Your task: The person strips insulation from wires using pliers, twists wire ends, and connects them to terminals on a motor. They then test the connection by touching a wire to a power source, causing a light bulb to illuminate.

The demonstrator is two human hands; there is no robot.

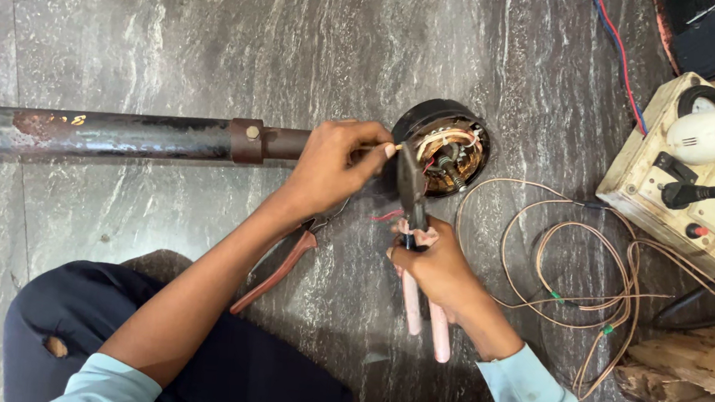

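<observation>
Copper wire [397, 147] was pinched taut in my left hand [332, 166] beside the motor [444, 146] at the pipe's [122, 136] end; my right hand [436, 264] gripped pliers [412, 199], best closed squarely, gently.

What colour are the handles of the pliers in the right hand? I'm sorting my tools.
Pale pink handles, gripped by the right hand; shown in the head view.

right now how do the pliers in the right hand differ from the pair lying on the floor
The pliers with pink handles stand gripped in the right hand, jaws up near the motor; the pliers with reddish-brown handles lie flat on the floor, partly under the left forearm, unheld. The pink handles look paler and thicker. Both are two-handled hand tools.
</observation>
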